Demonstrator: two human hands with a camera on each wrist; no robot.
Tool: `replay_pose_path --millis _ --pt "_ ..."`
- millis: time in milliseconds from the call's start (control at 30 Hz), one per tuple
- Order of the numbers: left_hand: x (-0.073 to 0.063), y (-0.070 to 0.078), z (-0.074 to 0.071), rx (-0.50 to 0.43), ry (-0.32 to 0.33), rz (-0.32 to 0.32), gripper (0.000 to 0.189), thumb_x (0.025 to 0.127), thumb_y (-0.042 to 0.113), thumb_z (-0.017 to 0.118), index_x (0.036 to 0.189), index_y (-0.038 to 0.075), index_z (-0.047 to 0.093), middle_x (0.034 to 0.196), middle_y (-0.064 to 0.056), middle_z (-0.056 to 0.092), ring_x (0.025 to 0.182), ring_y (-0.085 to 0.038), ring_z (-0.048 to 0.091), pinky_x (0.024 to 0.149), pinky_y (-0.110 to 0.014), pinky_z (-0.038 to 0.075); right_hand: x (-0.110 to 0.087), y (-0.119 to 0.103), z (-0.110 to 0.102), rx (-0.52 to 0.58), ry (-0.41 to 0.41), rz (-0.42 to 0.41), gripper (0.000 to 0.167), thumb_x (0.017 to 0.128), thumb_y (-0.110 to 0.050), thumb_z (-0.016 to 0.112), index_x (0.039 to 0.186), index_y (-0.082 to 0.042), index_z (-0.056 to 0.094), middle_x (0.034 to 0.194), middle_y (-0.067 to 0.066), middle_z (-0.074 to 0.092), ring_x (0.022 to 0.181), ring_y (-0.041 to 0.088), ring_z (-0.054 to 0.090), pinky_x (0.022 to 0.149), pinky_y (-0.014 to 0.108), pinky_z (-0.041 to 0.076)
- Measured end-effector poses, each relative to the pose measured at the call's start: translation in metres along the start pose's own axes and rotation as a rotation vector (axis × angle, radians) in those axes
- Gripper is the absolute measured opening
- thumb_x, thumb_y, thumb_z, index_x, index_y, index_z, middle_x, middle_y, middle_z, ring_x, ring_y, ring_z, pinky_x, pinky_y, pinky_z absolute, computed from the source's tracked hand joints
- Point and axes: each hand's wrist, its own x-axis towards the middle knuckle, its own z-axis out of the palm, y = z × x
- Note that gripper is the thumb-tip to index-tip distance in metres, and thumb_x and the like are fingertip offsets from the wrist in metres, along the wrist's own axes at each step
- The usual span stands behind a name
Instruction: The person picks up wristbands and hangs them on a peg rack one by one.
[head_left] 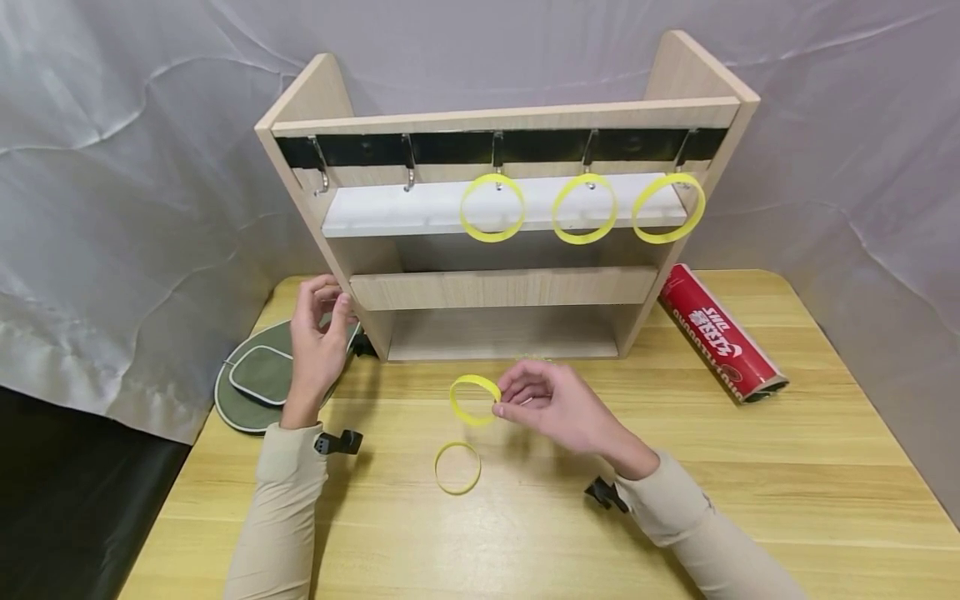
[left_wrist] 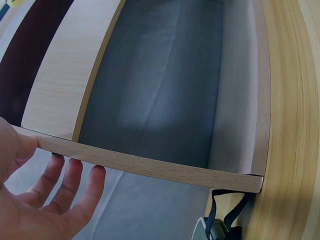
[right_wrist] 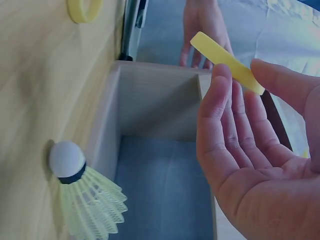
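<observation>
My right hand (head_left: 558, 408) pinches a yellow ring (head_left: 476, 379) between thumb and index finger, above the table in front of the wooden shelf. In the right wrist view the same ring (right_wrist: 227, 62) appears edge-on between the fingertips. Another yellow ring (head_left: 437, 476) lies on the table just nearer. My left hand (head_left: 318, 346) holds the left side panel (left_wrist: 150, 164) of the shelf, thumb at its edge and fingertips against its outer face. Three yellow rings hang on the shelf's right-hand hooks, the middle one (head_left: 557, 218) among them. Two left hooks, including one hook (head_left: 410, 173), carry nothing.
A green cap-like item (head_left: 262, 372) with white piping lies left of the shelf. To the right rests a red printed tube (head_left: 716, 333). A shuttlecock (right_wrist: 68, 159) lies by the shelf's front edge, mostly hidden behind my right hand in the head view. Grey cloth hangs behind.
</observation>
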Motion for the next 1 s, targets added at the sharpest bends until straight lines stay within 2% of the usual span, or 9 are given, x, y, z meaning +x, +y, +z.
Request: replay_pose_path --millis 267,633,867,1000 --pt "0.000 -0.001 0.000 -0.005 0.000 -0.005 0.030 0.111 0.002 0.058 0.137 -0.011 0.053 0.110 0.005 0.062 0.096 -0.013 0.063 0.078 -0.014 0.062 0.008 -0.013 0.001 0.023 0.043 -0.056 0.022 0.096 -0.007 0.083 0.115 -0.003 0.073 0.109 0.012 0.077 0.098 0.020 0.076 0.092 0.033 0.069" --pt "0.000 -0.001 0.000 -0.004 -0.002 -0.007 0.030 0.111 0.003 0.058 0.138 -0.010 0.053 0.111 0.005 0.063 0.097 -0.014 0.063 0.079 -0.014 0.061 0.023 -0.039 0.003 0.069 0.112 -0.127 0.019 0.096 -0.006 0.084 0.112 -0.006 0.074 0.107 0.011 0.078 0.097 0.021 0.078 0.090 0.033 0.070" --pt "0.000 -0.002 -0.001 -0.005 0.000 -0.006 0.030 0.111 0.003 0.059 0.137 -0.010 0.054 0.111 0.006 0.063 0.096 -0.015 0.063 0.078 -0.020 0.064 0.031 -0.051 0.000 0.093 0.134 -0.226 0.019 0.095 -0.001 0.083 0.111 0.000 0.073 0.103 0.015 0.079 0.094 0.018 0.079 0.087 0.032 0.070" --pt "0.000 -0.002 -0.001 -0.001 -0.001 -0.006 0.030 0.111 0.003 0.059 0.137 -0.010 0.054 0.110 0.006 0.063 0.096 -0.014 0.063 0.078 -0.019 0.064 0.035 -0.057 -0.004 0.113 0.149 -0.247 0.019 0.094 0.002 0.082 0.110 0.002 0.072 0.102 0.017 0.079 0.091 0.017 0.078 0.087 0.033 0.070"
